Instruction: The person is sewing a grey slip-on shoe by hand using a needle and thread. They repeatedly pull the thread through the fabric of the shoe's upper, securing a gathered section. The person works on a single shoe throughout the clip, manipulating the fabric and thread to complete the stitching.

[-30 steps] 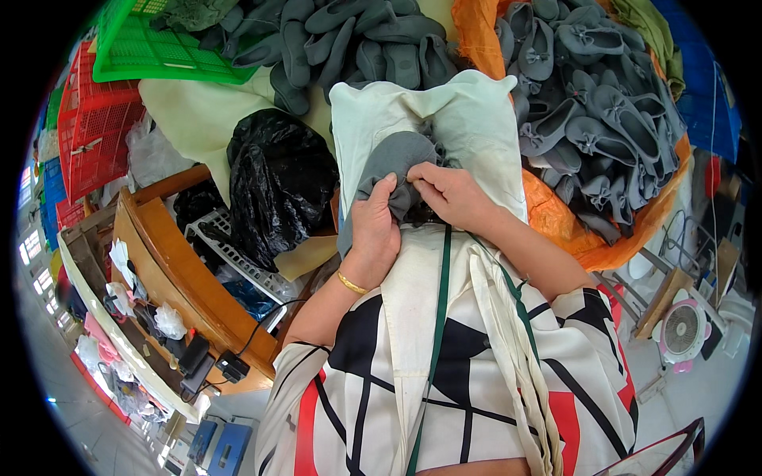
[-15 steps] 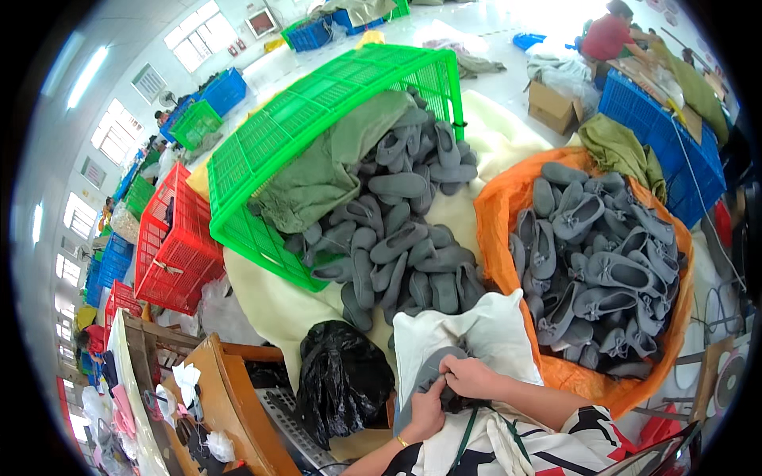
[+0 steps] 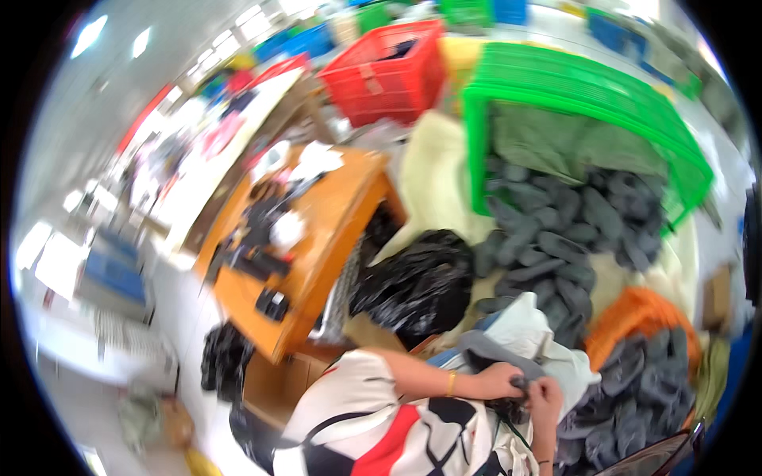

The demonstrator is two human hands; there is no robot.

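Shoe (image 3: 482,347) of grey fabric, resting against white cloth (image 3: 522,324) before the person, its near edge pinched by the left hand (image 3: 500,381); the right hand (image 3: 544,397) meets it there, but blur hides whether its fingertips grip. It should handle as light, soft and pliable, best held along the sole. No brand, label or writing is legible.
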